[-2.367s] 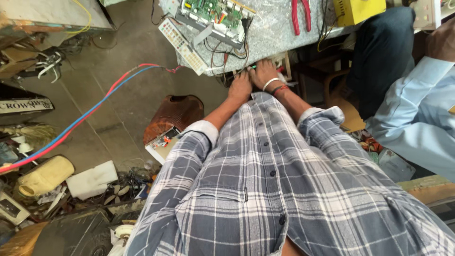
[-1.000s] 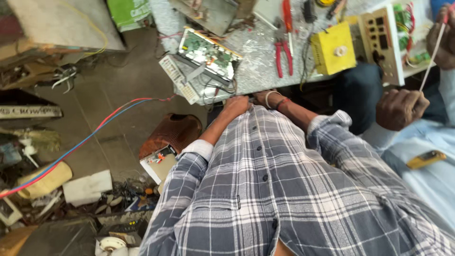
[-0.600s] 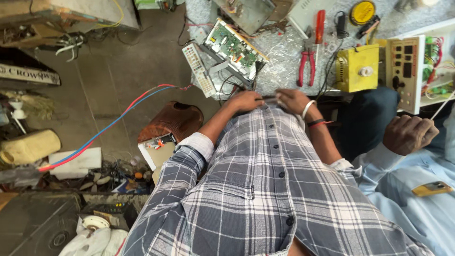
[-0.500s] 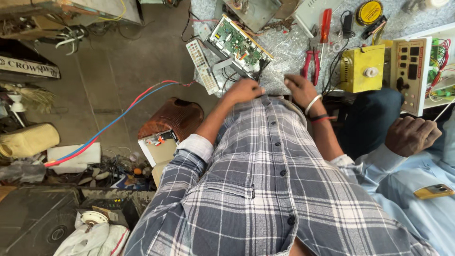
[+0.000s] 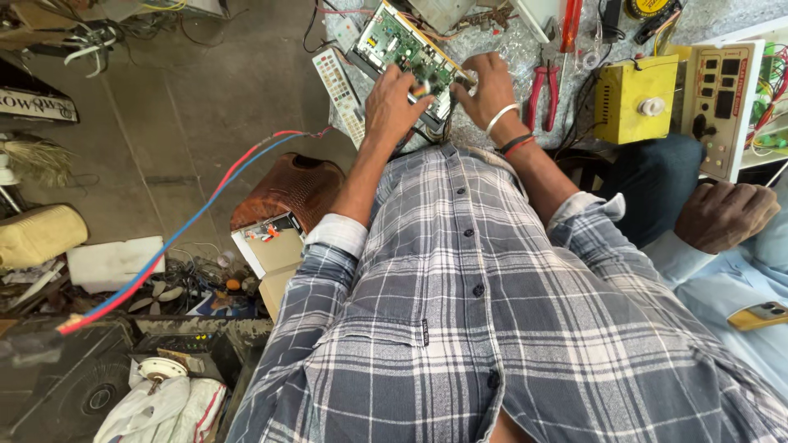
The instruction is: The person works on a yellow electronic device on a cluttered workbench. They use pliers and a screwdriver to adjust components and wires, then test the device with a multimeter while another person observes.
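Speckled grey stone forms the tabletop [image 5: 722, 16] at the top of the view, crowded with electronics and tools, while bare concrete floor [image 5: 164, 139] spreads to the left, strewn with clutter.

A green printed circuit board set in a shallow metal frame [image 5: 402, 45] lies tilted near the tabletop's front edge. The left hand [image 5: 394, 98] rests on the near side of that board, fingers curled down onto it; whether its grip has closed on any part cannot be told. The right hand [image 5: 488, 86], with a white bangle at the wrist, touches the board's right end, fingers bent onto its edge, and how firmly it grips is likewise unclear.

Just left of the board lies a long pale remote control with rows of small buttons [image 5: 341, 90]. Right of the right hand lie red-handled pliers [image 5: 538, 94], then a boxy yellow metal unit with a white knob [image 5: 636, 98], then a cream panel with dark displays [image 5: 726, 90].

A twisted red and blue cable [image 5: 197, 213] runs across the floor past a brown woven stool [image 5: 291, 189]. At the right edge another person's hand [image 5: 726, 215] rests on a knee, out of a light blue sleeve.
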Demonstrator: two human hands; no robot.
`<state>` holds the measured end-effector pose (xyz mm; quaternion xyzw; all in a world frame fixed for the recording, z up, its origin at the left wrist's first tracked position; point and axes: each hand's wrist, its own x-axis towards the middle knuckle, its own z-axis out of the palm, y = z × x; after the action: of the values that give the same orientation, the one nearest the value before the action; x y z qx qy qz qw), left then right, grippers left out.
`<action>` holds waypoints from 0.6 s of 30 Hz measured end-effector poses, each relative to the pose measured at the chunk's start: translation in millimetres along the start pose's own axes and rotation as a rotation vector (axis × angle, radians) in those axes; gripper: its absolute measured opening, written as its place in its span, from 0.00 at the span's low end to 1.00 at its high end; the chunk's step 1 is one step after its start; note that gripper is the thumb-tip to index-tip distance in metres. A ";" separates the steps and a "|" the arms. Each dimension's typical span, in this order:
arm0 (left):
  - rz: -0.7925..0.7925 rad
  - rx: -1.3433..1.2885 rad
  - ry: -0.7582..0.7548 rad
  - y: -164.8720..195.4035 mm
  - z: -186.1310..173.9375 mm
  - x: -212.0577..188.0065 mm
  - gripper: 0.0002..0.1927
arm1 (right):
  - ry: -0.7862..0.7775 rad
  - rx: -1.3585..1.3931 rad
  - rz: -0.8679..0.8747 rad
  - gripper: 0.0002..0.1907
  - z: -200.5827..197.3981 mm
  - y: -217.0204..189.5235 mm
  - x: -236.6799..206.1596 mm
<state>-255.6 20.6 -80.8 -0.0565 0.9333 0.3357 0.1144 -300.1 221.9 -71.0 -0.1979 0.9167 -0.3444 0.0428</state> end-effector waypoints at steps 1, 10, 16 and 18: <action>-0.010 0.036 0.021 -1.3 1.2 0.6 0.21 | 0.048 -0.018 -0.064 0.22 2.9 -5.0 1.7; 0.059 0.309 0.172 13.5 26.6 17.2 0.19 | -0.033 0.402 0.258 0.27 16.0 -7.3 11.1; -0.136 0.139 0.160 27.4 24.0 26.0 0.27 | -0.095 0.658 0.330 0.18 12.2 2.8 2.7; -0.302 0.028 0.047 25.7 17.2 22.7 0.29 | -0.103 0.605 0.313 0.19 12.1 3.0 -5.9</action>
<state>-279.2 50.7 -83.5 -0.2026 0.9211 0.3004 0.1425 -293.1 218.8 -82.5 -0.0503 0.7889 -0.5795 0.1982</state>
